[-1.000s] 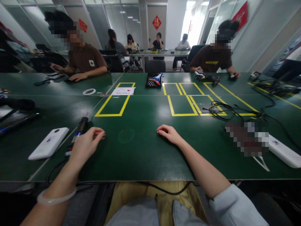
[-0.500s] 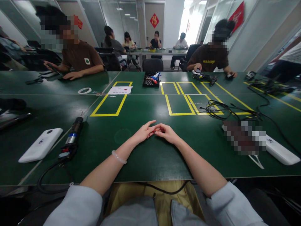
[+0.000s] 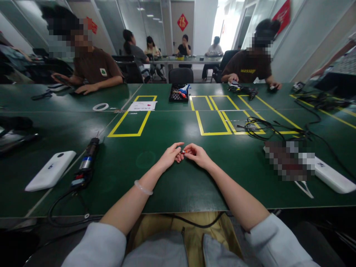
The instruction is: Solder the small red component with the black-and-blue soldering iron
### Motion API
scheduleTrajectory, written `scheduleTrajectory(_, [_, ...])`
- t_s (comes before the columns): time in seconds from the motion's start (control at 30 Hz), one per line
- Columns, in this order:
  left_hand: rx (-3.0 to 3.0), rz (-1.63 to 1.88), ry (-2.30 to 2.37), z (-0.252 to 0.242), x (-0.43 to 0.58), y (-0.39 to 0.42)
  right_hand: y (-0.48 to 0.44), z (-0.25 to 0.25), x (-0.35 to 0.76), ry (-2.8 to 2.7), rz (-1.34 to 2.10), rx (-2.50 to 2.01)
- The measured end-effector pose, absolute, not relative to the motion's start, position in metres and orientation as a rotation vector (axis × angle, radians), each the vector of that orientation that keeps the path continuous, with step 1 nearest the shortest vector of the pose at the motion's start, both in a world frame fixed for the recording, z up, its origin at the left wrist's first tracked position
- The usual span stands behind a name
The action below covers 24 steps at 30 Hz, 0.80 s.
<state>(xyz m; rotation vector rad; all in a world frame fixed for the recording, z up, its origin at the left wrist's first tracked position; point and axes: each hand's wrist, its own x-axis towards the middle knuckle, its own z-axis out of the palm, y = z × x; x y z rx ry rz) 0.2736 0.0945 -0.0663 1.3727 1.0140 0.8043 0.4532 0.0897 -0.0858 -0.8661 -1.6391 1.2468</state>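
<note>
Just above the green table (image 3: 178, 185), in the middle of the head view, my two hands meet over a small red piece (image 3: 183, 152). It has a pale spot on it, and most of it is hidden by fingers, so its kind does not show. My left hand (image 3: 171, 155), with a pale bracelet on its wrist, is curled around the left side of the piece. My right hand (image 3: 197, 154) pinches the other side between thumb and fingers.
Yellow tape outlines (image 3: 125, 135) mark the table. A black tray (image 3: 178, 93) holds red and blue things. A cylindrical tool (image 3: 86, 161) and a white power bank (image 3: 51, 170) lie left; black cables (image 3: 258, 128) and another white device (image 3: 330, 172) right. Two people (image 3: 97, 70) sit opposite.
My right-hand fingers have shifted slightly right and straightened, and more of the red piece shows between the hands. My left fingers have curled further in.
</note>
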Motion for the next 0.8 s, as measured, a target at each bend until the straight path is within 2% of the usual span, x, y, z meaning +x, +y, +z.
scheduleTrajectory(0.8, [1.58, 0.865, 0.981, -0.0693, 0.267, 0.09, 0.0879, -0.0833, 0.4536, -1.682, 1.057, -1.016])
